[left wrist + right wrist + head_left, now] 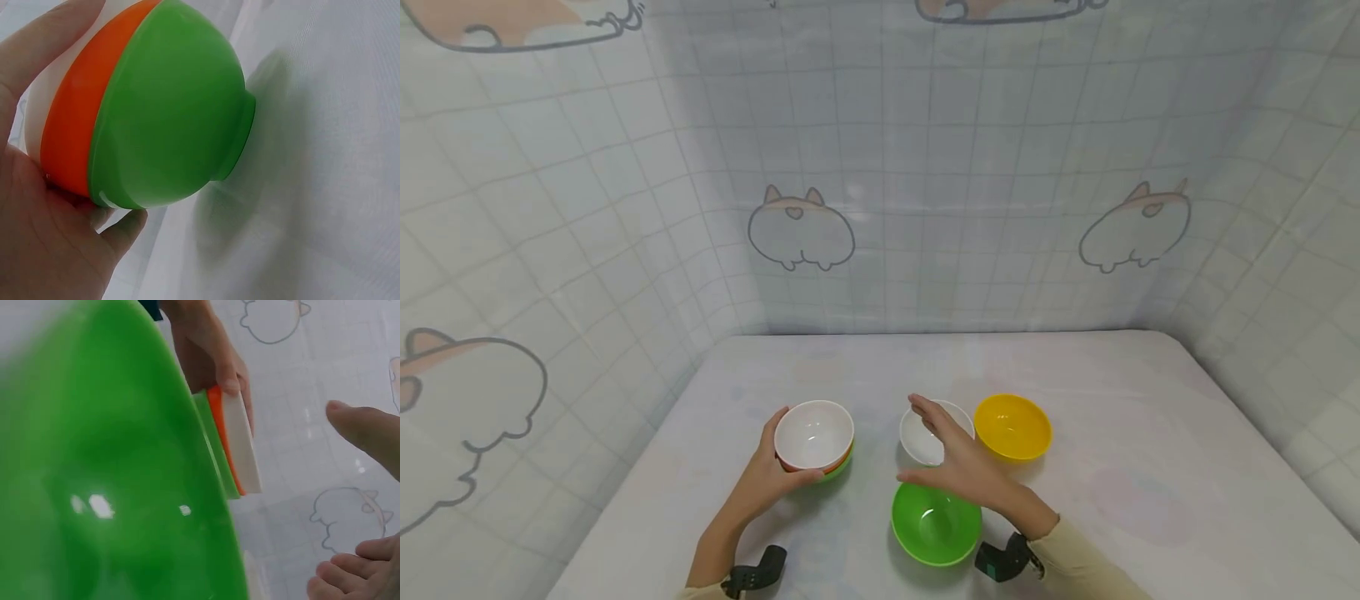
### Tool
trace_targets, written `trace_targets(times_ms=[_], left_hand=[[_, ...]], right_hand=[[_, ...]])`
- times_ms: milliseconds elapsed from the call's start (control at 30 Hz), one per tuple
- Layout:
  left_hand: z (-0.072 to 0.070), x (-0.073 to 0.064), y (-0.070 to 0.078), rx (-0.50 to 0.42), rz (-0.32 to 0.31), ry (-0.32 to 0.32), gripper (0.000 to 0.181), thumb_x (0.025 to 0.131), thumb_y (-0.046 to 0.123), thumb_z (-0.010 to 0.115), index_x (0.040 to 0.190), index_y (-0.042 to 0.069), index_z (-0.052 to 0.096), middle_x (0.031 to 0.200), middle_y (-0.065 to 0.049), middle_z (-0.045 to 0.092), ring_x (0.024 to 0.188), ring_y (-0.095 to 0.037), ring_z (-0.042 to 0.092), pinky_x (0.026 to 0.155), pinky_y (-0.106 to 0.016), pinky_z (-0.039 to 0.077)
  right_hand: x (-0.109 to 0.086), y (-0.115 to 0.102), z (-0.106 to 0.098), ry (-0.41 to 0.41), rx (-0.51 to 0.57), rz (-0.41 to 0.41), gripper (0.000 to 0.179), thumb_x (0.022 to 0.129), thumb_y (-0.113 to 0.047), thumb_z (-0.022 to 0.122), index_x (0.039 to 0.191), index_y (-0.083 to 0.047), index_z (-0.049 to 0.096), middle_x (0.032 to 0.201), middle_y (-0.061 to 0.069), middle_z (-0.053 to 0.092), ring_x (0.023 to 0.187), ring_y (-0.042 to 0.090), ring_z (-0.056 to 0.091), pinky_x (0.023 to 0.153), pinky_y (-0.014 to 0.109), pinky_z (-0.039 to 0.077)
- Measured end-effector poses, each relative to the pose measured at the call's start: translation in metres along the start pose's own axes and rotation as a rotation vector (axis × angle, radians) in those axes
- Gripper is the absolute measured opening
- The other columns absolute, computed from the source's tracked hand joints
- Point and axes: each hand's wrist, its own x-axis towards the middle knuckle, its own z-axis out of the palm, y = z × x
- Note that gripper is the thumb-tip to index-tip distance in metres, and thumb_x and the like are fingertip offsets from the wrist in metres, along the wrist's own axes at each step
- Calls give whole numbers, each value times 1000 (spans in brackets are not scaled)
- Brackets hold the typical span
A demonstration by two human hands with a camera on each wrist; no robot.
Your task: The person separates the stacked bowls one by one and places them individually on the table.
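- Head view: the left hand [767, 473] curls round the left side of a stack of bowls [815, 433], whose mouth looks up. The bowls are round, so they give no long axis.
- Same view: the right hand [962, 467] is spread wide and holds nothing. It is to the right of the stack, and its gap faces it. The loose green bowl [936, 529] lies on its near side, the loose white bowl [919, 442] on its far side; to both, this hand is the nearer one. The yellow bowl [1013, 427] sits just beside the white one, further right. A strip of table [1135, 500] parts the stack from these bowls; the far edge is well apart, and wide room continues on the right.
- Left wrist view: in the stack, a green layer [169, 106] is lowest, then orange [75, 119], then white [36, 119]. Whether its foot touches the table, I cannot tell.
- Right wrist view: right thumb and fingertips appear apart from the loose green bowl's rim.
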Motion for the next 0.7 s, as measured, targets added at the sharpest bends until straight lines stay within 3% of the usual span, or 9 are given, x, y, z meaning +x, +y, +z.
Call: trace_targets(times_ms=[100, 333, 533, 700], left_hand=[[-2, -2, 1, -2, -15, -5, 113, 69, 31, 88, 152, 15, 14, 147, -18, 35, 129, -36, 41, 98, -53, 40], [-4, -7, 1, -4, -14, -12, 114, 68, 31, 89, 152, 13, 14, 148, -18, 34, 131, -36, 39, 101, -54, 38], [-6, -11, -2, -41, 34, -24, 114, 67, 26, 90, 152, 12, 14, 146, -17, 36, 129, -35, 40, 100, -55, 37], [-8, -11, -6, -70, 82, -40, 114, 69, 21, 89, 152, 10, 13, 146, -18, 35, 129, -36, 40, 98, -55, 38]], right_hand=[[16, -4, 6, -67, 1, 14, 101, 78, -44, 79, 154, -24, 17, 157, -1, 23, 140, 18, 29, 109, 34, 31], [48, -17, 22, -192, -81, -30, 104, 77, -44, 80, 154, -10, 19, 156, 6, 25, 137, 22, 34, 108, 37, 34], [64, -26, 38, -281, -141, -39, 107, 76, -45, 80, 153, -6, 17, 157, 10, 23, 141, 22, 27, 110, 39, 30], [75, -28, 53, -298, -160, -76, 108, 75, -41, 83, 152, -2, 18, 155, 13, 27, 140, 21, 27, 111, 37, 29]])
